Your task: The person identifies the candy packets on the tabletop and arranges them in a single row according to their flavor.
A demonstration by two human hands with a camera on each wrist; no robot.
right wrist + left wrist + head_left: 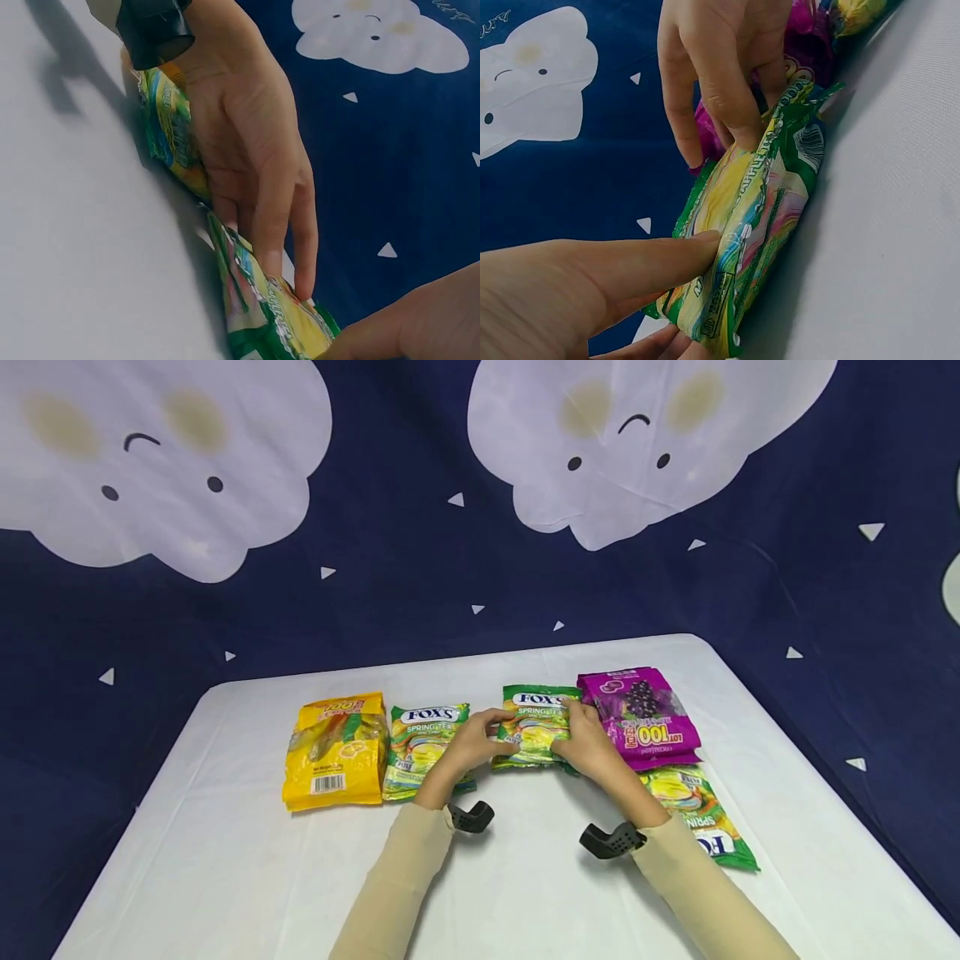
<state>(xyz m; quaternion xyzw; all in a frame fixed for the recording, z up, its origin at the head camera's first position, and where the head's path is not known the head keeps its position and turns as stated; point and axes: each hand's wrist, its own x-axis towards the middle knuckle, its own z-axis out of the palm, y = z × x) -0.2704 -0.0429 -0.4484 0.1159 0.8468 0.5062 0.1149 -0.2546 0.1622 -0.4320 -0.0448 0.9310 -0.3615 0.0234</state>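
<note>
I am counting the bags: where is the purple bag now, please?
In the head view, the purple bag lies on the right side of the table, just right of the green bag between the left hand and right hand.

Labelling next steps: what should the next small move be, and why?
Probably slide the middle Fox's bag a little left, toward the left Fox's bag. The left hand and right hand hold it at opposite sides, some table shows between the two bags, and its right side sits close to the purple bag.
</note>
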